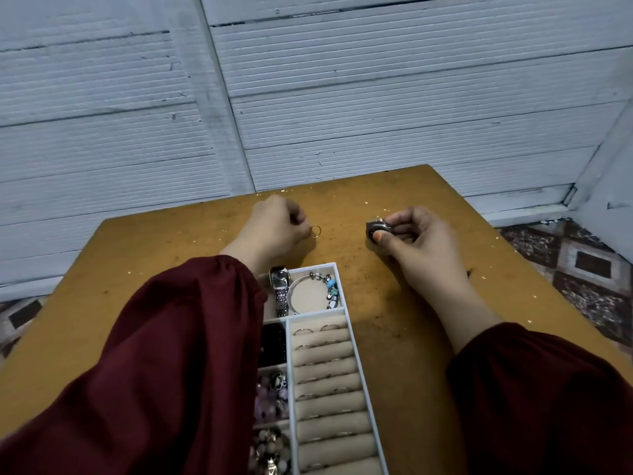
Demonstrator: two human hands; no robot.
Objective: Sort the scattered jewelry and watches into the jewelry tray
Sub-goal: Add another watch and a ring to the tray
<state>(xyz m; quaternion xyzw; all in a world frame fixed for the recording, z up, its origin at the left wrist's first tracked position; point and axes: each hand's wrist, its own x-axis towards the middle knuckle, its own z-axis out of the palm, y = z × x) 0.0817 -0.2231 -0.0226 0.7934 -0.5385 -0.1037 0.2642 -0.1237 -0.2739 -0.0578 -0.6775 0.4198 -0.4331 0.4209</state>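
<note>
Sleeves: dark red fabric sleeves (164,371) fill the near edge of my view.
Tray: white jewelry tray with beige lining (350,323) lies on the brown wooden bench (154,269), partly under the left sleeve.
Far compartment: silver rectangular-faced watch (279,281) beside a silver charm bracelet (329,289).
Ring rolls: thin rings (329,328) sit in the beige slots.
Left hand (270,231): curled, pinching a thin gold ring (316,231) just beyond the tray.
Right hand (421,241): clasping a dark grey metal piece (376,228); I cannot tell what it is.
</note>
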